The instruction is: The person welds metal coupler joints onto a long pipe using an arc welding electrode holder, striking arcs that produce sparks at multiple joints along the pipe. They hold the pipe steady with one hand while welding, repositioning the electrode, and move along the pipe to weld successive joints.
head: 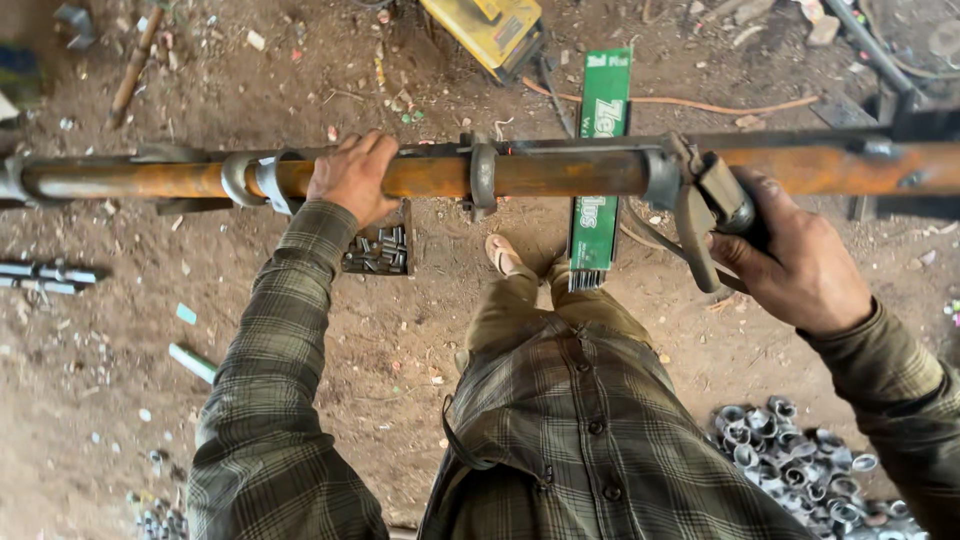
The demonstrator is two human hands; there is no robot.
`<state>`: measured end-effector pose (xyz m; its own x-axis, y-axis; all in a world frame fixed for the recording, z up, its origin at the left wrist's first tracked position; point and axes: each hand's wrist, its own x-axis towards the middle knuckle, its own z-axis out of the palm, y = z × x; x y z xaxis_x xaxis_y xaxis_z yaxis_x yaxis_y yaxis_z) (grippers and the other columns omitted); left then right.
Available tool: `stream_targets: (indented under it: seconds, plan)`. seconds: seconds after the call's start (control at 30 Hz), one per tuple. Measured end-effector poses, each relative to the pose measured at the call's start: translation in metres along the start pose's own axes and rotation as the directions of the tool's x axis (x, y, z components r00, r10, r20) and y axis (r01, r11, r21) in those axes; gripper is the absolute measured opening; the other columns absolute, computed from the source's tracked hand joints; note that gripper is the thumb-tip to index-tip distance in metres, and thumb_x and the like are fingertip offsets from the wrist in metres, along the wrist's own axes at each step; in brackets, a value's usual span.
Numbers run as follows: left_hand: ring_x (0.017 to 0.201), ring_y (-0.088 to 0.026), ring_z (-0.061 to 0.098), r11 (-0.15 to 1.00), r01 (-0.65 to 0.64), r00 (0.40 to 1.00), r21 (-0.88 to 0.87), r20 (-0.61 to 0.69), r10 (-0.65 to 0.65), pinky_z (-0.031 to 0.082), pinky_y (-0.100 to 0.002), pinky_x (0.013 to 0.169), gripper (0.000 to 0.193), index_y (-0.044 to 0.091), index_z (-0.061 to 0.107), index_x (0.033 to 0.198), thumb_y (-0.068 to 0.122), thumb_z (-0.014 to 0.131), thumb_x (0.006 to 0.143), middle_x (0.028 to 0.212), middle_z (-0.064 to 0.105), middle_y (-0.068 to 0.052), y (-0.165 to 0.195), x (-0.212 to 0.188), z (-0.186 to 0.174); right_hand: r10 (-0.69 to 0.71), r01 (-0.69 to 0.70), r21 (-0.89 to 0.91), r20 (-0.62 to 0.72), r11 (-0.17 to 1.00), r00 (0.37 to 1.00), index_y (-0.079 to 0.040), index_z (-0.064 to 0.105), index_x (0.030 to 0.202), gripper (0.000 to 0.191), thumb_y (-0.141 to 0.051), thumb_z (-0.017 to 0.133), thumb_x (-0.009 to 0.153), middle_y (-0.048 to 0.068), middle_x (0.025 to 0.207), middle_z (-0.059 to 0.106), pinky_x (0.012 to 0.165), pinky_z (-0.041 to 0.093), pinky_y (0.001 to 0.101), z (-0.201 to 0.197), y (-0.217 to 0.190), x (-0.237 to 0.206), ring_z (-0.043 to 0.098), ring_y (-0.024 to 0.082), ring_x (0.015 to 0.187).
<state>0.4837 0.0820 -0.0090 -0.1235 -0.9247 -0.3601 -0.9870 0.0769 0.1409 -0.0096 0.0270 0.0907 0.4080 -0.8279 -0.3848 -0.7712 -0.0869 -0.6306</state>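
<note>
A long rusty orange pipe [560,173] runs horizontally across the view, carrying grey metal rings [483,175] and a clamp. My left hand [352,178] grips over the pipe, just right of a pair of loose rings [250,178]. My right hand [795,262] holds a dark metal handle or clamp tool [712,205] that hangs from the pipe at the right. Plaid sleeves cover both arms.
Below lies a dirt floor with a green box of welding rods [598,170], a yellow machine [490,28], an orange cable [720,103], a small tray of metal bits [380,252], a heap of grey rings [800,460] and my sandalled foot [503,256].
</note>
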Motion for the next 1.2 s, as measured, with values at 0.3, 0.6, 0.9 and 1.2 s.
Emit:
stream_targets:
  seconds: [0.3, 0.6, 0.9, 1.2]
  plan:
    - [0.118, -0.034, 0.061, 0.996, 0.034, 0.998, -0.084, -0.054, -0.039, 0.049, -0.052, 0.096, 0.075, 0.018, 0.059, 0.125, 0.029, 0.096, 0.061, 0.128, 0.059, -0.008, -0.002, -0.001, -0.004, -0.089, 0.026, 0.215, 0.291, 0.976, 0.953, -0.002, 0.053, 0.141, 0.056, -0.022, 0.067, 0.091, 0.010, 0.094, 0.070, 0.071, 0.053, 0.0329, -0.023, 0.017, 0.053, 0.063, 0.016, 0.083]
    - [0.117, -0.035, 0.061, 0.998, 0.034, 0.996, -0.059, -0.085, -0.039, 0.046, -0.051, 0.100, 0.074, 0.018, 0.060, 0.126, 0.032, 0.094, 0.061, 0.123, 0.061, -0.010, 0.000, -0.003, -0.007, 0.024, -0.091, 0.113, 0.486, 0.989, 0.873, -0.004, 0.049, 0.156, 0.059, -0.023, 0.066, 0.103, 0.015, 0.092, 0.068, 0.060, 0.053, 0.0352, -0.043, 0.060, 0.096, 0.062, 0.020, 0.073]
    - [0.114, -0.034, 0.063, 1.000, -0.010, 0.994, -0.010, -0.111, 0.009, 0.047, -0.051, 0.100, 0.078, 0.017, 0.060, 0.127, 0.037, 0.095, 0.060, 0.121, 0.062, -0.010, -0.007, -0.004, 0.002, 0.005, -0.038, 0.049, 0.553, 0.998, 0.833, -0.002, 0.053, 0.139, 0.043, -0.018, 0.061, 0.100, 0.014, 0.098, 0.063, 0.071, 0.052, 0.0386, -0.041, 0.067, 0.104, 0.058, 0.024, 0.082]
    - [0.115, -0.037, 0.061, 1.000, -0.009, 0.994, -0.023, -0.107, 0.006, 0.047, -0.053, 0.096, 0.079, 0.016, 0.058, 0.128, 0.035, 0.094, 0.061, 0.124, 0.062, -0.013, -0.006, -0.004, 0.008, -0.131, 0.064, 0.178, 0.399, 0.982, 0.908, -0.004, 0.050, 0.142, 0.052, -0.014, 0.064, 0.093, 0.007, 0.102, 0.067, 0.076, 0.053, 0.0348, -0.038, 0.034, 0.081, 0.061, 0.019, 0.089]
